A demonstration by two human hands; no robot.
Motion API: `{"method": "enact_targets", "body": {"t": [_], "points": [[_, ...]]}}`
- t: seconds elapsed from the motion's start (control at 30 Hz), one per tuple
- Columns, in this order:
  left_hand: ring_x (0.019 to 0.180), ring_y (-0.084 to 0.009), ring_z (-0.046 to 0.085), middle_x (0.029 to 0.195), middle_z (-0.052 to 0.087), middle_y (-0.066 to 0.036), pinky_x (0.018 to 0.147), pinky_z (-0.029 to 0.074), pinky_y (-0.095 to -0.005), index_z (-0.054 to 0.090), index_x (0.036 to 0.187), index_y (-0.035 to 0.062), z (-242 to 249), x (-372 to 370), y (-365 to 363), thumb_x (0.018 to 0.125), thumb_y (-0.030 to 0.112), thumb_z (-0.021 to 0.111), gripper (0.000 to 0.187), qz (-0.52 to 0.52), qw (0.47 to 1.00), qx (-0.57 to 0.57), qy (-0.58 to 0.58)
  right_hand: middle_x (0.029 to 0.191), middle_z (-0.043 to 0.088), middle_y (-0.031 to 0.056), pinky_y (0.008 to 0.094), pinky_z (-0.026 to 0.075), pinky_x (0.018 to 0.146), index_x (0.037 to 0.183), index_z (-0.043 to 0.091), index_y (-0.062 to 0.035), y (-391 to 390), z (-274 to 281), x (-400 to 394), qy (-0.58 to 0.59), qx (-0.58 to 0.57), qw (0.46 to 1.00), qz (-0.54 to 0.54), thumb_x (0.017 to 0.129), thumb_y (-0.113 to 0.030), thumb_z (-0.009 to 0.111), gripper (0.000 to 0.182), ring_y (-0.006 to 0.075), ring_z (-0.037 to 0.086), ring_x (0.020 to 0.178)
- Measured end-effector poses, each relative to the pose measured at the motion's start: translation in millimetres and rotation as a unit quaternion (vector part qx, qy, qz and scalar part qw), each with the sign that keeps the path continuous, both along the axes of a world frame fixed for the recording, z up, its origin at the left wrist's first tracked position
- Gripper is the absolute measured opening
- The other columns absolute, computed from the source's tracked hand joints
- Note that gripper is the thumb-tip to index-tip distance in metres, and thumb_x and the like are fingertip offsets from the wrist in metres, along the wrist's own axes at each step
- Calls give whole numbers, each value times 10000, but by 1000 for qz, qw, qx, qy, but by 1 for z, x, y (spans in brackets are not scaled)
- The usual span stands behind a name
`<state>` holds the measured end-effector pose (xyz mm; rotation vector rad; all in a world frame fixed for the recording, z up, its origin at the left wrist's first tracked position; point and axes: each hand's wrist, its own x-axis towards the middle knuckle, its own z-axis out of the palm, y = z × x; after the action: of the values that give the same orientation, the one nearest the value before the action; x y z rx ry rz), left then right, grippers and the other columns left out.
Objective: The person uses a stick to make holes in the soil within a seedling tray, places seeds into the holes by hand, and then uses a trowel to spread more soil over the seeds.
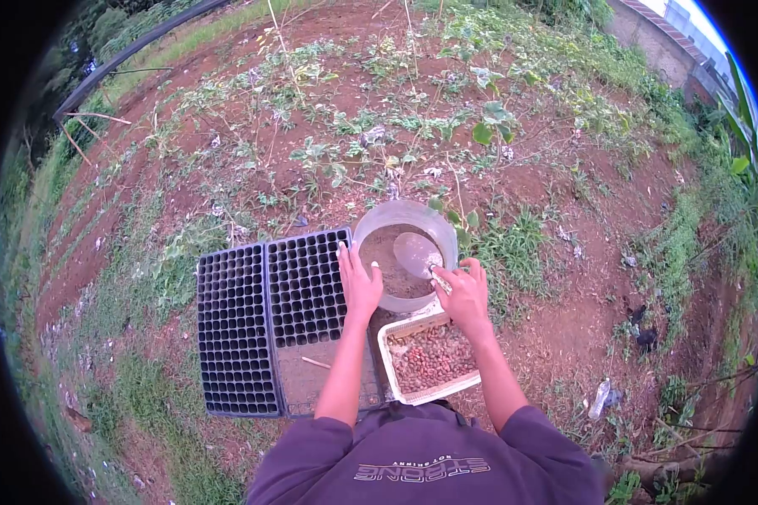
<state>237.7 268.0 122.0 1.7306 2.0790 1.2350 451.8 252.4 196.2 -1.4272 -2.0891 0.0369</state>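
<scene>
My right hand (465,295) grips the handle of a large, pale round spoon (417,254), its bowl inside a translucent round tub (407,210). Dark soil (379,251) covers the tub's bottom. At the tub's left side is my left hand (360,286), thumb apart from the fingers, nothing in it. Beneath my left forearm lies a black seedling tray (307,278). Its far cells are dark hollows, while soil covers the near part, where a short stick (316,363) rests. A second seedling tray (237,328) with dark cells sits to its left.
Close to my body, right of the trays, stands a cream plastic basket (385,358) of small reddish-brown seeds or fruits (434,360). Reddish ground with weeds and thin stakes spreads ahead. A plastic bottle (599,398) lies at the right. A wall (661,46) rises far right.
</scene>
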Motion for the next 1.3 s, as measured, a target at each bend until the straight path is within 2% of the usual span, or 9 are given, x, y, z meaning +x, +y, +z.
{"method": "enact_targets", "body": {"t": [0.1, 0.23, 0.4, 0.5, 0.57, 0.73, 0.97, 1.3], "points": [[1388, -518, 198, 1533, 153, -294, 1151, 218, -534, 125, 1504, 15, -6, 13, 9, 885, 168, 581, 784, 22, 998, -55, -6, 842, 683, 120, 400, 403, 906, 1001, 747, -174, 20, 0, 4, -57, -29, 998, 21, 743, -194, 726, 259, 303, 521, 1064], [1386, -540, 181, 1562, 103, -266, 1139, 232, -551, 61, 1516, 1, -7, 13, 7, 892, 174, 555, 814, 40, 996, -72, 33, 822, 682, 107, 409, 398, 918, 998, 755, -179, 35, -14, 5, -81, -39, 995, 41, 731, -188, 737, 268, 308, 514, 1052], [1386, -531, 201, 1571, 114, -240, 1123, 260, -553, 42, 1513, -15, -9, 14, 7, 890, 148, 520, 802, 57, 994, -82, 51, 822, 681, 108, 414, 400, 918, 992, 757, -177, 42, -38, -7, -38, -78, 993, 81, 736, -195, 733, 258, 304, 512, 1045], [1394, -509, 212, 1574, 121, -226, 1107, 290, -551, 42, 1518, -1, -6, 16, 8, 888, 143, 525, 807, 67, 988, -121, 63, 819, 680, 104, 403, 395, 912, 990, 758, -181, 44, -49, -14, -4, -83, 993, 82, 735, -200, 737, 257, 298, 512, 1034], [1395, -504, 215, 1575, 121, -223, 1107, 290, -551, 43, 1518, 1, -4, 16, 8, 887, 139, 527, 807, 72, 987, -129, 63, 824, 686, 107, 384, 380, 908, 974, 763, -175, 43, -51, -18, 20, -89, 995, 46, 720, -202, 741, 256, 285, 516, 1019], [1397, -491, 224, 1577, 124, -212, 1105, 285, -568, 50, 1521, 19, -6, 15, 9, 884, 128, 532, 807, 73, 988, -119, 63, 825, 699, 97, 372, 364, 906, 947, 768, -152, 39, -50, -22, 54, -59, 996, 31, 698, -202, 740, 255, 263, 524, 1008], [1404, -473, 228, 1579, 130, -204, 1098, 243, -633, 63, 1537, 91, 9, 21, 6, 892, 158, 529, 799, 107, 975, -190, 49, 851, 721, 91, 389, 340, 949, 938, 758, -120, 31, -37, -14, 61, -78, 995, 19, 716, -216, 722, 244, 277, 533, 1020], [1400, -468, 243, 1568, 158, -212, 1101, 253, -624, 41, 1541, 123, 10, 23, 6, 880, 140, 542, 830, 117, 973, -190, 51, 831, 712, 120, 397, 357, 934, 985, 750, -123, 21, -41, -3, 130, -70, 989, -4, 735, -204, 731, 263, 280, 529, 1013]]}}
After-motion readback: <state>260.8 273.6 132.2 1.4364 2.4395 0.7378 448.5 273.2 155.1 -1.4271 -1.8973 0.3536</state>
